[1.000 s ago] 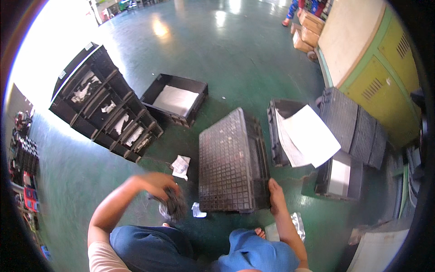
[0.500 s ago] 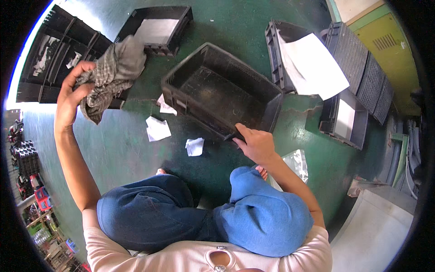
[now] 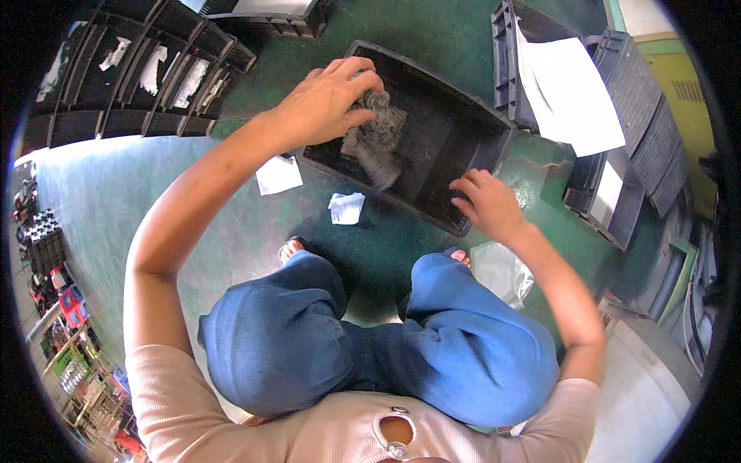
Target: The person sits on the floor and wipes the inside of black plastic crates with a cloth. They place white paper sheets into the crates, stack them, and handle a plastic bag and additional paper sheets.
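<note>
A black plastic crate (image 3: 432, 207) lies on the green floor in front of my knees, its open side up. Reaching over its left end, my left hand (image 3: 333, 96) is closed round a crumpled grey patterned cloth (image 3: 378, 131), which hangs down inside the crate. My right hand (image 3: 494, 207) is at the crate's near right corner, fingers curled over the rim. The thumb lies close to the crate's wall; part of the grip is hidden.
Pieces of white paper (image 3: 346, 208) lie between my feet and the crate. A clear plastic bag (image 3: 498, 274) is by my right foot. More black crates stand at the far left (image 3: 123, 77), at the back (image 3: 266, 23) and at the right, where one holds a white sheet (image 3: 567, 92).
My left hand has swung right with the cloth, from beside the crate to inside it. My right hand has shifted right along the rim. My view has tilted, and my knees are further apart.
</note>
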`<state>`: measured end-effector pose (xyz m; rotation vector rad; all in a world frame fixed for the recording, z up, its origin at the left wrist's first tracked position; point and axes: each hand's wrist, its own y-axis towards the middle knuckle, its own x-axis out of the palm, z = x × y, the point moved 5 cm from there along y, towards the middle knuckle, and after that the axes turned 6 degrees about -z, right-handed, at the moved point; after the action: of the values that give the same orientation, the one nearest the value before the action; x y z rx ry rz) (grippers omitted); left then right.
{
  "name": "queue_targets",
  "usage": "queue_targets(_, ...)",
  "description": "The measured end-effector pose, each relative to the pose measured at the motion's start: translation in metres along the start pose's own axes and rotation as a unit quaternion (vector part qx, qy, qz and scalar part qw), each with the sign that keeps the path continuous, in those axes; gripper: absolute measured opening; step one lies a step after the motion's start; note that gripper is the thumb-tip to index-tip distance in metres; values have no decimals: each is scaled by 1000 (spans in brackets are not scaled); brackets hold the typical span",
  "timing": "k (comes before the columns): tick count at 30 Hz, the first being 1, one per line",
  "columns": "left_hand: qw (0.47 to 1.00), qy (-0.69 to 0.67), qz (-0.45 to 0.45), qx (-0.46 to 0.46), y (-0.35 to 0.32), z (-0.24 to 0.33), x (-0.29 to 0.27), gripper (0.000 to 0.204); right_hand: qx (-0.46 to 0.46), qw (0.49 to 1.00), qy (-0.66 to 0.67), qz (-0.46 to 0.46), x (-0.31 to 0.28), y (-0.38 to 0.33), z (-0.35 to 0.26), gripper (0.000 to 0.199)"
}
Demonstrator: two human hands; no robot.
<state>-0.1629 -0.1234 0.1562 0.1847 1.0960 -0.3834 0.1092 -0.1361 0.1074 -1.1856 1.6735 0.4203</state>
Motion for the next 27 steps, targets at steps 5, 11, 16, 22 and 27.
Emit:
queue_targets(5,976,-44,27,-212,-2,-85,54,61,-94,993,-25,-67,8,54,-8,31)
queue_targets(11,940,-250,103,-208,-11,-117,112,56,-52,989,-109,88,92,180,-28,42)
queue_targets(16,929,-275,128,-214,-13,-119,109,52,63,989,-109,79,112,188,13,41)
queue_targets(22,925,-276,95,-243,-9,-109,102,51,468,874,-87,94,79,86,81,28)
queue_targets(27,934,-257,100,-227,-6,-106,102,49,503,813,133,260,99,179,39,24)
